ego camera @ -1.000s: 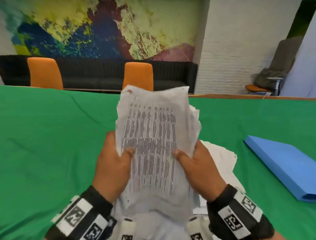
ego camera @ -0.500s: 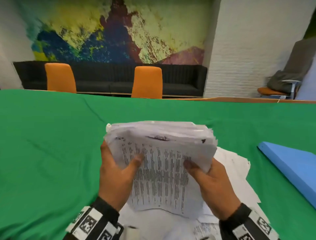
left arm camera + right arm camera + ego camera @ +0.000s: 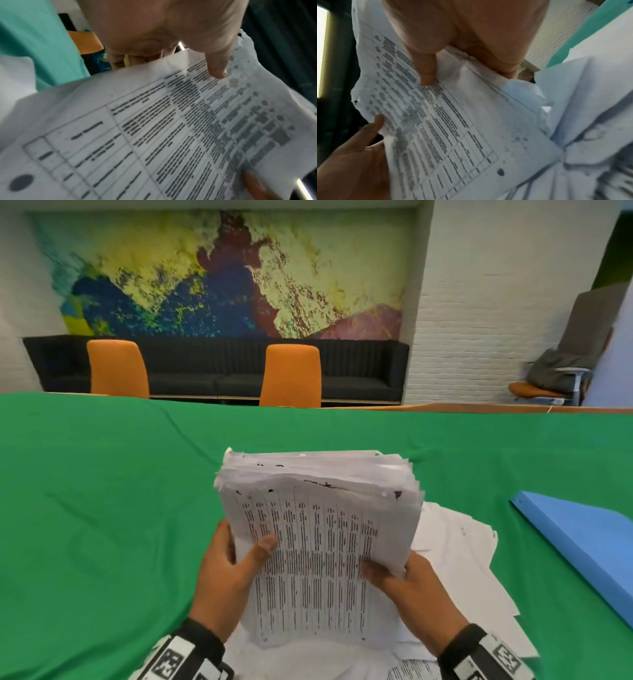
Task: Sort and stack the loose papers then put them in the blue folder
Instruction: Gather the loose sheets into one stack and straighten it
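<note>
Paper stack (image 3: 318, 529) upright between both grips, left hand (image 3: 226, 573) and right hand (image 3: 411, 587) each pinching a side, thumbs on front. Loose sheets (image 3: 455, 546) under right grip; blue folder (image 3: 582, 539) further right. Uneven top edges: sheets may slip when tapped.

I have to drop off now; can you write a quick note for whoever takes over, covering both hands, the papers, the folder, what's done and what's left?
Left hand: grips the left edge of the paper stack, thumb on the printed top sheet.
Right hand: grips the right edge the same way.
Stack is held above the green table, edges uneven.
More loose papers lie on the table under and right of the stack.
Blue folder: closed, on the table at right.
Done: most sheets gathered.
Left: square the stack, collect the rest, put all in the folder.
</note>
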`<state>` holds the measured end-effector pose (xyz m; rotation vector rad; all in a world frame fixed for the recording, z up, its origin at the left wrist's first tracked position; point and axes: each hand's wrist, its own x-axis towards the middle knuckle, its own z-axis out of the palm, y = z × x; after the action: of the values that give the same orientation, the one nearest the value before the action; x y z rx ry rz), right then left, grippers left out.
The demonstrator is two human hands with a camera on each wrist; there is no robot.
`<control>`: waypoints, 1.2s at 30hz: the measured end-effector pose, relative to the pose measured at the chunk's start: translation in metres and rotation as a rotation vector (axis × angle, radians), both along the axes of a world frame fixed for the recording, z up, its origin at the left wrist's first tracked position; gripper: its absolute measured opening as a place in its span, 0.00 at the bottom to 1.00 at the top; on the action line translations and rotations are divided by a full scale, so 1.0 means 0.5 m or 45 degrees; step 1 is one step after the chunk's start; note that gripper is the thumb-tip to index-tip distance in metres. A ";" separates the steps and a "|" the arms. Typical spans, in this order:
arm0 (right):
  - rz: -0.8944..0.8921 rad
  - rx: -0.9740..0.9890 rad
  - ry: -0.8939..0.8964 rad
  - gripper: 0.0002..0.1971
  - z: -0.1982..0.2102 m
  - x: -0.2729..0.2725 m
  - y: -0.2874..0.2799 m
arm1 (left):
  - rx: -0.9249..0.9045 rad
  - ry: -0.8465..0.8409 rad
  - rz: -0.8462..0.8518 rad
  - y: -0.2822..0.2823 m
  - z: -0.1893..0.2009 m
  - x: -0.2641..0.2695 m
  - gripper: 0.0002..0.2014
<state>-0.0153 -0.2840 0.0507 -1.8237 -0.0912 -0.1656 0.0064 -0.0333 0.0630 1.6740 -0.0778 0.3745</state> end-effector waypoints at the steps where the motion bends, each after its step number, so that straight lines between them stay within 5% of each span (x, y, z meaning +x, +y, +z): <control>1: -0.023 -0.035 -0.015 0.05 0.002 0.001 0.004 | 0.084 -0.036 0.046 -0.005 0.002 0.003 0.31; 3: -0.051 -0.110 -0.117 0.06 0.015 -0.002 0.020 | 0.230 -0.167 0.149 -0.019 0.014 0.011 0.24; 5: -0.064 -0.143 -0.242 0.06 0.031 -0.004 0.032 | 0.331 -0.322 0.194 -0.033 0.033 0.012 0.30; 9: -0.022 0.052 -0.184 0.10 0.060 -0.003 0.014 | 0.336 -0.454 -0.034 -0.026 0.040 0.008 0.35; 13: 0.060 0.620 0.128 0.16 0.068 -0.003 -0.035 | -0.221 0.028 -0.538 0.022 0.014 0.010 0.43; 16: 0.135 0.779 0.169 0.20 0.072 -0.008 -0.050 | -0.142 0.291 -0.709 0.044 -0.001 0.009 0.47; 18: 0.165 0.829 0.144 0.20 0.075 -0.004 -0.056 | -0.012 0.317 -0.741 0.049 0.003 0.010 0.37; 21: 0.174 0.598 0.060 0.18 0.081 0.005 -0.049 | 0.335 0.146 -0.482 0.034 0.014 0.017 0.13; 25: 0.097 -0.190 -0.092 0.15 0.086 0.014 -0.012 | 0.587 -0.102 -0.057 -0.019 -0.003 0.016 0.07; 28: -0.030 -0.294 -0.290 0.15 0.104 0.009 0.016 | 0.420 -0.239 0.051 -0.047 -0.010 0.002 0.07; 32: -0.054 -0.246 -0.285 0.15 0.080 0.000 0.010 | 0.087 -0.115 -0.145 -0.014 -0.027 -0.016 0.28; 36: 0.282 0.063 0.065 0.28 0.024 -0.007 -0.007 | -0.016 -0.029 -0.167 0.034 -0.057 -0.013 0.45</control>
<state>-0.0186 -0.2877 0.0626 -1.7536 -0.2495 0.0344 -0.0003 -0.0164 0.0345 1.6426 -0.2009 0.2943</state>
